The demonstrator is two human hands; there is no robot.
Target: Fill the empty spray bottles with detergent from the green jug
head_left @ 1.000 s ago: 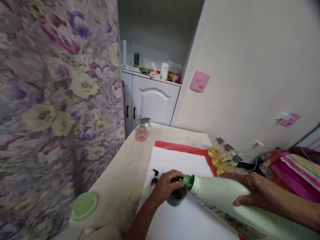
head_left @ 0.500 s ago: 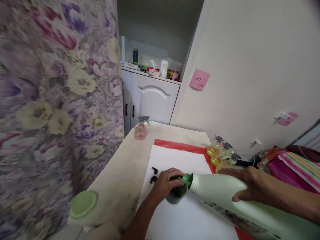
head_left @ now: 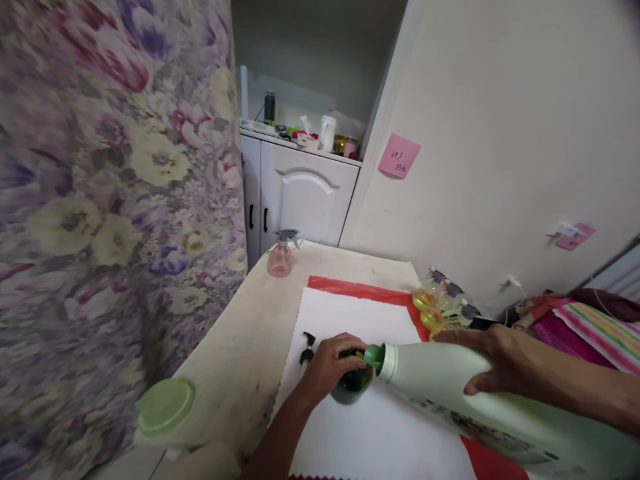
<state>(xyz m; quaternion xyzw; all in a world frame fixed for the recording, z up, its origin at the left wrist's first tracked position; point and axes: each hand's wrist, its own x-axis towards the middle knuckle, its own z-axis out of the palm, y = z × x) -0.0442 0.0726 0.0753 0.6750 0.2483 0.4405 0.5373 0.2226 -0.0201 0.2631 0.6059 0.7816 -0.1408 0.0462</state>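
The left hand (head_left: 327, 365) wraps its fingers around a small dark green round bottle (head_left: 353, 385) that stands on a white sheet (head_left: 360, 320) spread over a red mat (head_left: 360, 291) on the pale table (head_left: 240, 347). The right hand (head_left: 487, 363) lies closed over the upper side of a large pale green plastic jug (head_left: 450, 393), thumb below and fingers on top, holding it tipped almost flat. The jug's green spout (head_left: 374, 355) sits right at the mouth of the small bottle; whether liquid is running is hard to tell from here.

Just left of the left hand, a small black pump cap (head_left: 308, 347) lies on the white sheet. A pink spray bottle (head_left: 281, 256) stands at the far left corner of the table, well apart from the hands. A cluster of yellow spray bottles (head_left: 440, 307) stands against the cream wall (head_left: 500, 133), just behind the right hand. A round light green lid (head_left: 165, 405) rests at the near left edge of the table, beside a flowered curtain (head_left: 110, 200). A pink sticky note (head_left: 399, 156) is stuck to the wall, and a white cabinet (head_left: 300, 200) stands beyond the table.
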